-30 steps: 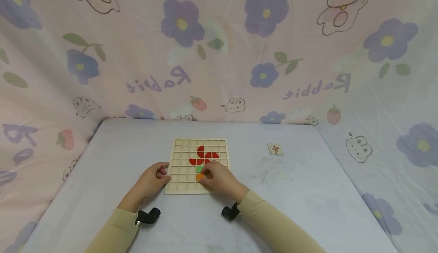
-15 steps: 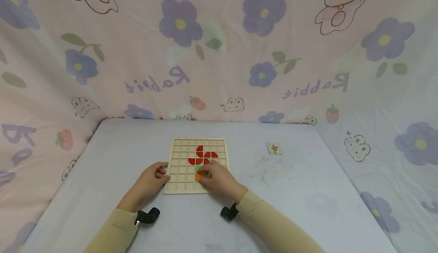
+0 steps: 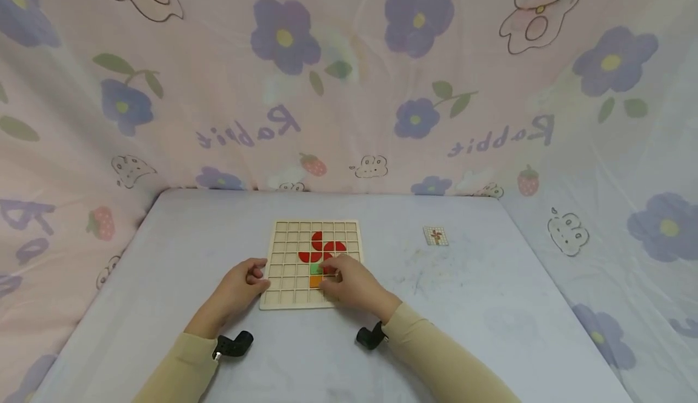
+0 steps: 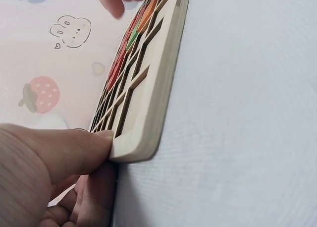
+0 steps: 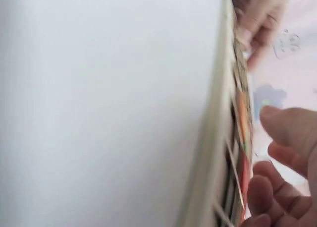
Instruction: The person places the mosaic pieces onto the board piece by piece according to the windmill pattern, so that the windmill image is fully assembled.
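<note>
A pale wooden grid board lies on the table in the head view. Red rounded pieces form a pinwheel in its cells, with a green square tile and an orange square tile below. My left hand pinches the board's left edge; in the left wrist view its thumb rests on the rim near a corner. Over the board's right half hovers my right hand, thumb and fingers apart. Nothing shows between them in the right wrist view. That hand hides part of the lower right cells.
A small pattern card with a red and brown pinwheel picture lies to the right of the board. White cloth with faint smudges covers the table. A printed curtain encloses the back and sides.
My right hand has shifted slightly right, away from the orange tile, and more of that tile shows. The left hand keeps its place at the board. The head view has drifted a little.
</note>
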`<act>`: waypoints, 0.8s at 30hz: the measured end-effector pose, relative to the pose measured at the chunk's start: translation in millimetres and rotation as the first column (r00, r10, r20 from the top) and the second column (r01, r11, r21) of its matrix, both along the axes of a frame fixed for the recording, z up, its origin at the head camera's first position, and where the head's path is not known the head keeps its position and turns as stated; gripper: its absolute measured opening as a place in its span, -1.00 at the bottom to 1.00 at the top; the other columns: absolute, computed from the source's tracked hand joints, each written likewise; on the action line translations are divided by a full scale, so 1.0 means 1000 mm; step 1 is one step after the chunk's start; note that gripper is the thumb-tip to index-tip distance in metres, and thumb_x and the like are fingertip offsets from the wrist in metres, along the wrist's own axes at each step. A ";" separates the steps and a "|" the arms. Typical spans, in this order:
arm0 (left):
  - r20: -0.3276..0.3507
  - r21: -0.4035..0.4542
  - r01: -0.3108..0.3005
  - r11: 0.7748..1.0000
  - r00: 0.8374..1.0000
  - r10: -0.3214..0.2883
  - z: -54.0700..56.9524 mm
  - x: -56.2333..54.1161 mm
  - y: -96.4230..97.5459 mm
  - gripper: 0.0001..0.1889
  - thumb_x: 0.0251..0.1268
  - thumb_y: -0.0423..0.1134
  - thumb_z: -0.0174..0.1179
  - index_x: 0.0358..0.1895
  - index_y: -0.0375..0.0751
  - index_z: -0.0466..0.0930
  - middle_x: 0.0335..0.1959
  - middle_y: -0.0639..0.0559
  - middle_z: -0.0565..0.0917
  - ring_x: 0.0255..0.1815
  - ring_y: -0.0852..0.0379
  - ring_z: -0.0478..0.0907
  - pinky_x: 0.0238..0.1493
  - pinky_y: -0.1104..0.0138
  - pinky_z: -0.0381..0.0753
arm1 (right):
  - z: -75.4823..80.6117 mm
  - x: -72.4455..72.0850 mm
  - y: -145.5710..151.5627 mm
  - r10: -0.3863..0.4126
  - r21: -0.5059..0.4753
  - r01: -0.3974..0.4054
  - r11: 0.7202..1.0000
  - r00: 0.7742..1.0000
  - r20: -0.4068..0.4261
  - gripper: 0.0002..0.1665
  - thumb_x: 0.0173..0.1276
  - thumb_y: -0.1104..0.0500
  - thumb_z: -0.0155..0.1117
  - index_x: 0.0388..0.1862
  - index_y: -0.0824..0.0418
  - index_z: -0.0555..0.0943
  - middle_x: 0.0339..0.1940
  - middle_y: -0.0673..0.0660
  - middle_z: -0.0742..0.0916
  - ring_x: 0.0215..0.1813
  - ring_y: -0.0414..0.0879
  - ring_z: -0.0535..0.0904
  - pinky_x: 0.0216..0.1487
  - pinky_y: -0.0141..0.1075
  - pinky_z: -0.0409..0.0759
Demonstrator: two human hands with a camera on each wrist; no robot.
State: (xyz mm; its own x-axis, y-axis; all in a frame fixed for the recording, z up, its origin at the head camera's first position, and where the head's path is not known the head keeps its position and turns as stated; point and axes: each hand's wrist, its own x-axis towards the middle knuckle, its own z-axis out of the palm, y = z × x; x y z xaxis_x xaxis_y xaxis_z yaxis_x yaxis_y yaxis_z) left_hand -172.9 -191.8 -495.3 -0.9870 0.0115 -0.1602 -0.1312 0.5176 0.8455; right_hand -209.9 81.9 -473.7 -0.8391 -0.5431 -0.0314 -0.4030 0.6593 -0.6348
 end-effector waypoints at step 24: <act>0.007 0.004 -0.011 1.000 1.000 0.011 -0.001 0.001 0.001 -0.48 0.25 -0.36 0.25 0.28 -0.32 0.38 -0.16 -0.06 0.44 -0.20 0.11 0.41 -0.24 0.34 0.42 | -0.006 0.010 0.131 -0.131 -0.084 0.145 0.986 0.980 0.148 -0.50 0.13 -0.15 0.46 -0.01 0.03 0.64 -0.09 -0.08 0.66 -0.19 -0.09 0.49 -0.18 -0.25 0.47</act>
